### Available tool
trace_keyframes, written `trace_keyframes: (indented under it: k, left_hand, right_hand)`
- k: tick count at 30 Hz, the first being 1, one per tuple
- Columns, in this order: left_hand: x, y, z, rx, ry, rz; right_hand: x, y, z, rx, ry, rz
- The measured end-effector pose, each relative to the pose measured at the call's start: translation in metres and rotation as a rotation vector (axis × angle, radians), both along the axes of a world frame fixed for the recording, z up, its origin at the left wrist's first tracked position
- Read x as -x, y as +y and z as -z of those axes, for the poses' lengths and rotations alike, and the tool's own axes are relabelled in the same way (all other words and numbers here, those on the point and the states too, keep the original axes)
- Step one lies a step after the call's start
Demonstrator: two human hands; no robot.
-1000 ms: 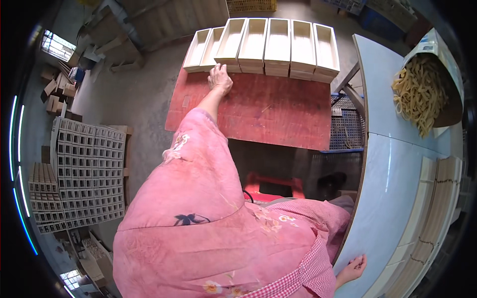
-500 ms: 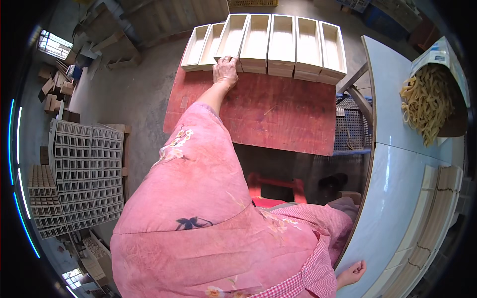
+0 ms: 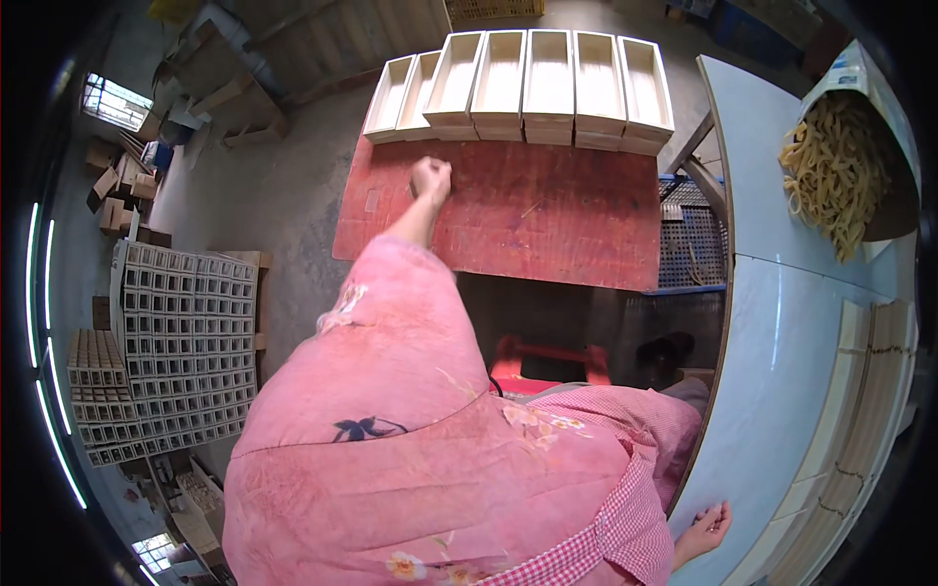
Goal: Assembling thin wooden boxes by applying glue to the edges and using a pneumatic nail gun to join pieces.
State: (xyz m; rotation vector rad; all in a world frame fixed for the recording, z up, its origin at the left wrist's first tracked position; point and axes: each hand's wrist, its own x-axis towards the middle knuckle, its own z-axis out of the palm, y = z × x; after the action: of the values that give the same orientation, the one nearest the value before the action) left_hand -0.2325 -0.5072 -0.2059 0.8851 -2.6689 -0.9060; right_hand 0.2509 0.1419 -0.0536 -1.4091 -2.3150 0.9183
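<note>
A row of several pale wooden boxes [image 3: 523,83], open at the top, stands along the far edge of the red tabletop [image 3: 547,225]. Just in front of the boxes at the left is my left hand [image 3: 431,181], apart from them above the red surface. Its fingers are curled into a loose fist, slightly blurred, and nothing shows in them. My right hand [image 3: 705,530] rests by the near edge of the light blue table [image 3: 772,391] at the lower right. Its fingers are half curled and a little apart, holding nothing.
A bag of tan strips or loops [image 3: 840,176] lies on the blue table, with bundled pale wooden slats [image 3: 874,391] nearer me. A red stool [image 3: 552,363] and a blue crate [image 3: 692,239] stand lower down. Stacked small wooden frames [image 3: 186,342] fill the left.
My left hand has come off the front of a box at the left and drawn back toward me, curling. The boxes keep their arrangement. My right hand stays near the same place on the table.
</note>
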Motion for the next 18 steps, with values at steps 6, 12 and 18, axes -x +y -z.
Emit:
trace_keyframes:
  k: [6,12,18]
  left_hand:
    - [-0.12,0.08,0.034,-0.072,-0.245,0.437]
    - [-0.153,0.172,-0.051,-0.312,-0.223,0.769]
    - [-0.128,0.335,-0.139,-0.124,0.266,1.468]
  right_hand:
    - [-0.076,0.04,0.02,-0.24,0.035,0.042]
    - [-0.085,0.115,0.012,-0.582,-0.147,0.081]
    - [-0.126,0.167,-0.027,-0.673,-0.351,0.182]
